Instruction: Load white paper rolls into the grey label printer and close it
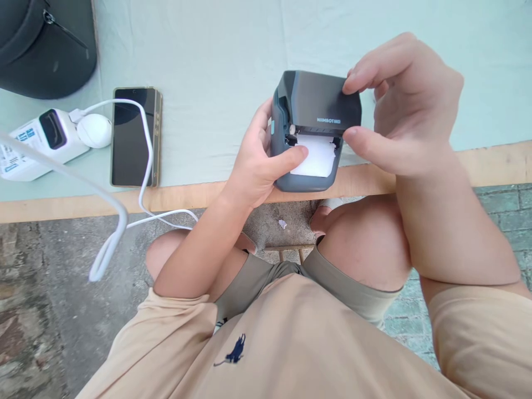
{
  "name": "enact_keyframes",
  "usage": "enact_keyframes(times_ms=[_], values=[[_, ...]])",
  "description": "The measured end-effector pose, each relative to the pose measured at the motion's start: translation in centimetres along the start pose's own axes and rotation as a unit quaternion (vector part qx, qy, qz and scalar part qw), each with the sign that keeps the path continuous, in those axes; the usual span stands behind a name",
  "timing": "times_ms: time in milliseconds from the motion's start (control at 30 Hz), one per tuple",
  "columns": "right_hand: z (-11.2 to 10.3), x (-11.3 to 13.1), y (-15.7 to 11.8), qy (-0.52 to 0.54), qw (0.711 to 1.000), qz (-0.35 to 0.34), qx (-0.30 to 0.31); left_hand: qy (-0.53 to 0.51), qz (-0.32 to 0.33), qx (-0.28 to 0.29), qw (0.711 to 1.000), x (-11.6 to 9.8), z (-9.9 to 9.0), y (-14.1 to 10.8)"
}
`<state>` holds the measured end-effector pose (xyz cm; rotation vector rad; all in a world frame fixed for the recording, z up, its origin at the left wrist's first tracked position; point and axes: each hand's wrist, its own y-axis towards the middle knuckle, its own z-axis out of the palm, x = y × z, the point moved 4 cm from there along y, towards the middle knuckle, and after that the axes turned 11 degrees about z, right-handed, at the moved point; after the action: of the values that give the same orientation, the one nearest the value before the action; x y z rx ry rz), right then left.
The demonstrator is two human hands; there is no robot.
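Observation:
A dark grey label printer (324, 100) with NIIMBOT lettering is held up over the near edge of the table. Its lid is partly raised, and white label paper (318, 158) shows in the opening below. My left hand (261, 160) grips the printer's left side, with the thumb pressed on the paper and the other fingers hidden behind the body. At the lid's right edge is my right hand (407, 111), its thumb and index finger closed on the two corners.
On the table (199, 66), to the left, lie a phone (128, 138) and a white power strip (25, 144) with a white plug (95, 131). A white cable (145, 127) loops past the table edge. A black case (45, 50) stands behind. A paper scrap (282, 224) lies on the floor.

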<state>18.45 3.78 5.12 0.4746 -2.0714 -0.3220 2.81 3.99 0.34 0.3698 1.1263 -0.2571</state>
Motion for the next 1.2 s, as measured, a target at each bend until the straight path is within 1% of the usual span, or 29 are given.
enact_keyframes(times_ms=[100, 200, 267, 333, 400, 467, 533, 700, 833, 933, 1000, 1100, 1133, 1167, 1200], values=[[0.2, 0.0, -0.1, -0.019, 1.0, -0.001, 0.008, -0.007, 0.005, 0.008, 1.0, 0.4, -0.3, 0.1], [0.4, -0.1, -0.2, 0.003, 0.999, -0.002, 0.033, -0.023, 0.011, 0.016, 1.0, 0.9, -0.6, 0.2], [0.4, -0.3, -0.2, 0.024, 0.999, 0.027, 0.034, -0.025, 0.012, 0.014, 1.0, 0.9, -0.6, 0.2], [0.4, -0.6, -0.1, 0.034, 0.996, 0.071, 0.037, -0.016, 0.007, 0.002, 1.0, 0.7, -0.5, 0.0], [0.9, -0.8, -0.1, 0.039, 0.99, 0.107, 0.079, -0.014, 0.002, -0.012, 1.0, 0.2, -0.2, -0.2], [1.6, -0.8, -0.1, 0.051, 0.981, 0.118, 0.143, -0.022, 0.002, -0.022, 1.0, -0.3, 0.1, -0.3], [2.1, -0.7, -0.2, 0.059, 0.973, 0.127, 0.186, -0.025, 0.006, -0.025, 0.999, -0.5, 0.4, -0.4], [2.5, -0.6, -0.2, 0.061, 0.964, 0.14, 0.219, -0.036, 0.004, -0.03, 0.999, -0.4, 0.5, -0.2], [2.3, -0.8, 0.0, 0.02, 0.964, 0.136, 0.228, -0.058, -0.003, -0.031, 0.998, -0.5, 0.5, -0.1], [2.4, -0.8, -0.1, 0.01, 0.967, 0.132, 0.219, -0.088, -0.005, -0.018, 0.996, -0.7, 0.8, 0.0], [2.2, -0.6, 0.0, -0.012, 0.978, 0.114, 0.177, -0.102, -0.006, -0.01, 0.995, -0.8, 1.0, 0.1], [1.7, 0.0, 0.1, -0.044, 0.992, 0.076, 0.086, -0.089, -0.009, -0.015, 0.996, -0.7, 0.9, 0.2], [1.6, 0.3, 0.1, -0.048, 0.993, 0.068, 0.078, -0.077, -0.008, -0.018, 0.997, -0.6, 0.8, 0.2], [1.6, 0.4, 0.1, -0.049, 0.993, 0.064, 0.09, -0.066, -0.009, -0.023, 0.998, -0.5, 0.6, 0.3], [1.7, 0.6, 0.1, -0.05, 0.991, 0.06, 0.113, -0.056, -0.009, -0.029, 0.998, -0.4, 0.4, 0.3]])
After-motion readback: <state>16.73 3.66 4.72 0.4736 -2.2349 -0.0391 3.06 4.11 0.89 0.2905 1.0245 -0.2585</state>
